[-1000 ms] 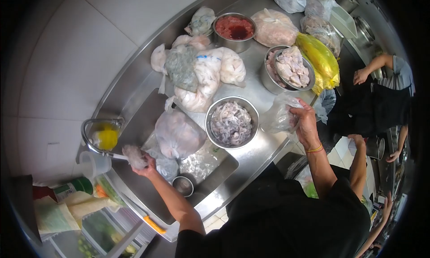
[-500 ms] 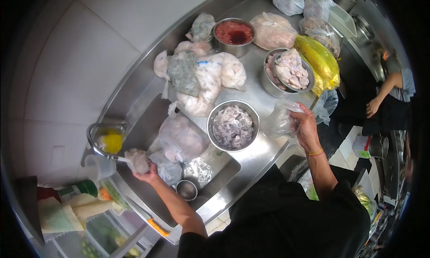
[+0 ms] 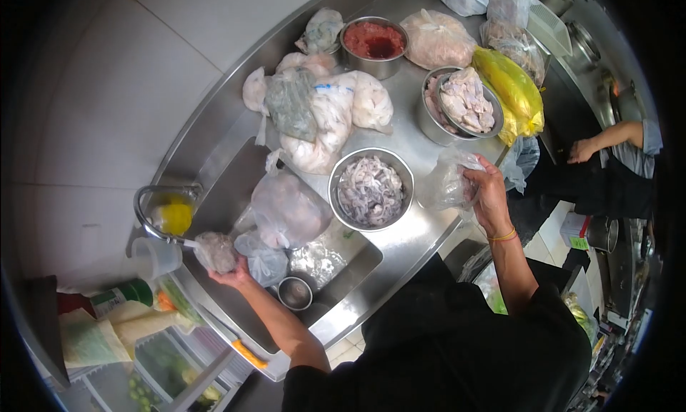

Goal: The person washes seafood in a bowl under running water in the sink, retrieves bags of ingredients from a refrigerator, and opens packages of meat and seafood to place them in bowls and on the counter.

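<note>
Over the sink point(image 3: 214, 190), my left hand point(image 3: 236, 270) cups a greyish-pink lump of food point(image 3: 216, 252) right at the mouth of the curved tap point(image 3: 143, 215). Whether the lump is bagged I cannot tell. My right hand point(image 3: 490, 194) grips a crumpled clear plastic bag point(image 3: 449, 177) above the counter's front edge. Between the hands stands a steel bowl point(image 3: 407, 210) of pale grey strips that look like squid. In the sink, a knotted bag of pale meat point(image 3: 289, 208), a smaller clear bag point(image 3: 263, 258) and a small steel cup point(image 3: 295, 293) lie near my left forearm.
Bagged meat point(image 3: 321, 126), a pot of red mince point(image 3: 373, 44), bowls of chicken pieces point(image 3: 466, 101) and a yellow bag point(image 3: 511, 97) crowd the counter. An orange-handled knife point(image 3: 249, 353) lies on the near sink rim. At right is a co-worker's arm point(image 3: 614, 137).
The view has shifted slightly. The lump and my left hand stay beside the tap, and my right hand still grips the bag. The co-worker's hand has moved up and left.
</note>
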The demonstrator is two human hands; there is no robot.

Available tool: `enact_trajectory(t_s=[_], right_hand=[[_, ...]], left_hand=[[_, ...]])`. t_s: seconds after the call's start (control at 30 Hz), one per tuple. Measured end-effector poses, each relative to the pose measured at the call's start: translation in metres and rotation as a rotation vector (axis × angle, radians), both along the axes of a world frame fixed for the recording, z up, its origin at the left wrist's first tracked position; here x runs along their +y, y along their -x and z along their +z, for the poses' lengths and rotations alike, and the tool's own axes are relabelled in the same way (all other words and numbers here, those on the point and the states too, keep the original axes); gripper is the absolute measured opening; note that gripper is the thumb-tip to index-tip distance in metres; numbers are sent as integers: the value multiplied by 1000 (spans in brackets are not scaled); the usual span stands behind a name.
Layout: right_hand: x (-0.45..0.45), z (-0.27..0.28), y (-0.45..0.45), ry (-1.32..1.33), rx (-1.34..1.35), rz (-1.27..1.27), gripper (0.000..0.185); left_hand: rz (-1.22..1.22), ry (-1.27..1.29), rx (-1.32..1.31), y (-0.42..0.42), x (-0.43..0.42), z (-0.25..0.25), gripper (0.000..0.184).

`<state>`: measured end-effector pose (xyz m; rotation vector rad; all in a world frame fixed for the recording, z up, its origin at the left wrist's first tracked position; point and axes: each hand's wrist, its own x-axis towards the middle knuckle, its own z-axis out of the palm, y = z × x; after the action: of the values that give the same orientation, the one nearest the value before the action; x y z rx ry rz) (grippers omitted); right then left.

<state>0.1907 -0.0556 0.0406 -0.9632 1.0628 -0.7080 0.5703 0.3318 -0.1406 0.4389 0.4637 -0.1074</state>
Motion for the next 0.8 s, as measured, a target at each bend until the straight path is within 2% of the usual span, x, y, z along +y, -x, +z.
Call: enact_trajectory(t_s=[0.43, 0.63, 0.8], right_hand=[[-10, -12, 7, -12, 59, -19, 29], [-23, -44, 17, -3, 151, 7, 32], [-27, -73, 20, 35, 271, -44, 40]], left_hand=[[-72, -93, -62, -6, 6, 0, 62], [-117, -96, -102, 4, 7, 12, 67], [-148, -207, -164, 16, 10, 24, 70]])
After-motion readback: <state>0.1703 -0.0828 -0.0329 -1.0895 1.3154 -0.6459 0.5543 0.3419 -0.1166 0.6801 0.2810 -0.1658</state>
